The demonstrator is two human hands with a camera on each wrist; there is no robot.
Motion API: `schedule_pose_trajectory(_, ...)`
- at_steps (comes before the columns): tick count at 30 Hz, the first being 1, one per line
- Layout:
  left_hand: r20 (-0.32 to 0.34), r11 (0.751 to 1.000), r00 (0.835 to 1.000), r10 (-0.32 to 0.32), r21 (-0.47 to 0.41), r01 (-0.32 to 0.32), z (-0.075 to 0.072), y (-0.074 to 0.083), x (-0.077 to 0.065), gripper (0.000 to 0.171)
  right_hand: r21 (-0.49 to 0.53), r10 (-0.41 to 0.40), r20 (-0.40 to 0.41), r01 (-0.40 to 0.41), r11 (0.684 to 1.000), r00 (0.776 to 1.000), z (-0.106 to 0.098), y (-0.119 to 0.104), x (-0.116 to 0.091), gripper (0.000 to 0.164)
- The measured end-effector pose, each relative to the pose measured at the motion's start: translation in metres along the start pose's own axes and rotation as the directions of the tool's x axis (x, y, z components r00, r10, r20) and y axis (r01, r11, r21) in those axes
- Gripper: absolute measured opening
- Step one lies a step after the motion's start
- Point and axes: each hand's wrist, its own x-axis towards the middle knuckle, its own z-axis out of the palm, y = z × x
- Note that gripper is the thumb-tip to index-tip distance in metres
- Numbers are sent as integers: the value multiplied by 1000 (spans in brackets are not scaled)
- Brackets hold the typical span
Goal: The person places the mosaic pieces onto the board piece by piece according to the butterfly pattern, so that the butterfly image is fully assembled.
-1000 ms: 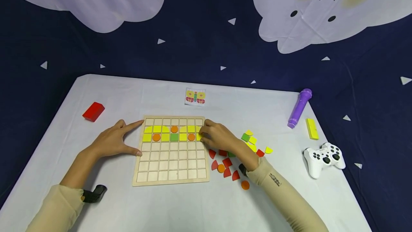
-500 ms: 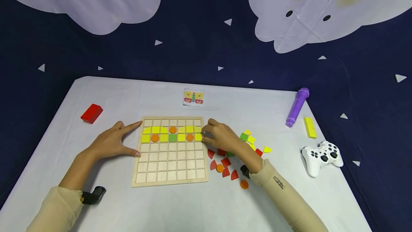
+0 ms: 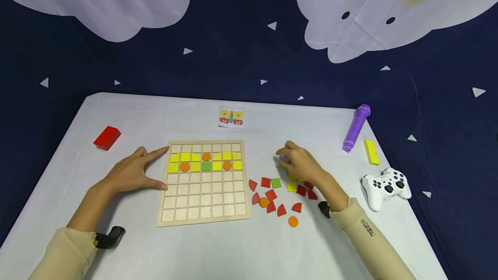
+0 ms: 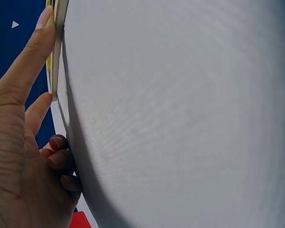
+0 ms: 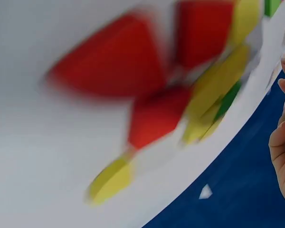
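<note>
- white cloth covers the table, pale enough that every coloured thing on it stands out.
- the wooden board, a grid of cells, lies flat near the middle, within easy reach of both hands. yellow pieces fill most of its second and third rows from the far edge, with orange discs and one green square among them; the low rim probably keeps them in place.
- the left hand spreads thumb and index finger wide, both tips touching the board's left edge; the other fingers fold in. it clasps nothing, and the contact seems meant to stop the board sliding.
- the right hand hovers over the loose pieces, fingers bent and a gap showing between thumb and index finger (no piece shows there, though its far side is hidden).
- the white controller and purple microphone lie off to the right, apparently out of the way.
- the butterfly card lies beyond the board, likely to stay visible past both hands.
- the loose pieces, such as the red quarter-circle and orange disc, scatter right of the board, handy for that side.
</note>
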Motion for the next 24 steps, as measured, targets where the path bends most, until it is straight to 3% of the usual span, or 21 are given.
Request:
schedule_pose_trajectory(10, -1, 1000, 1000, 2, 5, -2, -2, 0, 0, 116, -18, 102, 28, -102, 995, 994, -15, 47, -19, 28)
schedule_pose_trajectory(24, 3, 1000, 1000, 5, -4, -5, -1, -1, -1, 115, -20, 116, 28, -115, 993, 993, -12, 65, -24, 25)
